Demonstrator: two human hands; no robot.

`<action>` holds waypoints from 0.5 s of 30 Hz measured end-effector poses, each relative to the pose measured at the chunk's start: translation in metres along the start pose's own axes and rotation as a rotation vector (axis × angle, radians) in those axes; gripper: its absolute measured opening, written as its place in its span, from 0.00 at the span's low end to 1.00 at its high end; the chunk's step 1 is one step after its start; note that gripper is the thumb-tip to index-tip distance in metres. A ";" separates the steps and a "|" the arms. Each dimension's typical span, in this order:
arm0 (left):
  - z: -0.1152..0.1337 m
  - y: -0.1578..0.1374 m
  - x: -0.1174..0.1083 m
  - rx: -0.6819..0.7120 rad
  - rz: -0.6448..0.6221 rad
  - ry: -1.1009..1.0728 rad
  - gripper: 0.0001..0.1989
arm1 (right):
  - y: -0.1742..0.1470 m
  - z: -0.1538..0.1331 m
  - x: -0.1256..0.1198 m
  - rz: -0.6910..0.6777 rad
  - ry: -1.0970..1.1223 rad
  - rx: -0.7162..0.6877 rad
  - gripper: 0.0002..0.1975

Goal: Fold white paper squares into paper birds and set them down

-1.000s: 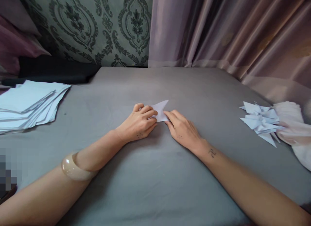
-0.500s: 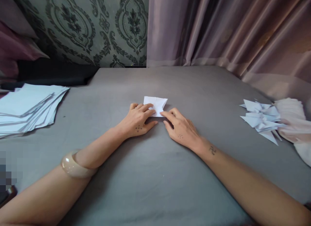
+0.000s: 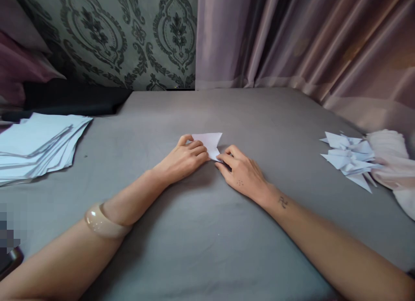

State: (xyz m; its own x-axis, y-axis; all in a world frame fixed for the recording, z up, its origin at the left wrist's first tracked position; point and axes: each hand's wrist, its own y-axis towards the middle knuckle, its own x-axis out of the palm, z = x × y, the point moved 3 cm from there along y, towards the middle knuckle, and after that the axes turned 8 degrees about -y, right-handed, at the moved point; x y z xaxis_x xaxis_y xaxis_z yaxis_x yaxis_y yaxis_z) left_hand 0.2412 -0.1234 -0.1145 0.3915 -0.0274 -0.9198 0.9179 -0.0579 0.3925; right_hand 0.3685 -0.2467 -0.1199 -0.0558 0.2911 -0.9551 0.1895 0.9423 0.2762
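A small folded sheet of white paper lies in the middle of the grey-covered surface, a notch showing in its right side. My left hand covers its left and near part, with the fingers bent together over the paper and the thumb out of sight. At the near right corner, my right hand pinches the paper between thumb and forefinger. What the left fingers do underneath is hidden.
A stack of white paper sheets lies at the left, near a black folded item. Several folded paper shapes rest at the right beside pale bunched cloth. Curtains and a patterned wall covering stand behind.
My left hand has rolled over, its fingers now bent and its thumb hidden. The paper has turned slightly and come a little nearer. My right thumb has closed toward the forefinger at the corner.
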 end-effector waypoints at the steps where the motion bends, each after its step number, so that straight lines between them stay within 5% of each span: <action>1: 0.003 0.001 -0.001 -0.009 -0.002 0.002 0.16 | -0.001 0.000 -0.001 -0.003 0.002 -0.003 0.10; 15: 0.011 -0.001 -0.008 -0.247 0.071 -0.179 0.10 | -0.009 0.002 -0.001 -0.031 0.083 0.102 0.10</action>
State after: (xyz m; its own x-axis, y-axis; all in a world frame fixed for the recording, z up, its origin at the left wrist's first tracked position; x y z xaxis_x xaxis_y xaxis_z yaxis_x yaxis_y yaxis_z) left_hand 0.2364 -0.1339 -0.1081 0.4580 -0.1992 -0.8663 0.8850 0.1941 0.4233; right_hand 0.3688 -0.2558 -0.1217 -0.1432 0.2784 -0.9497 0.2848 0.9306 0.2299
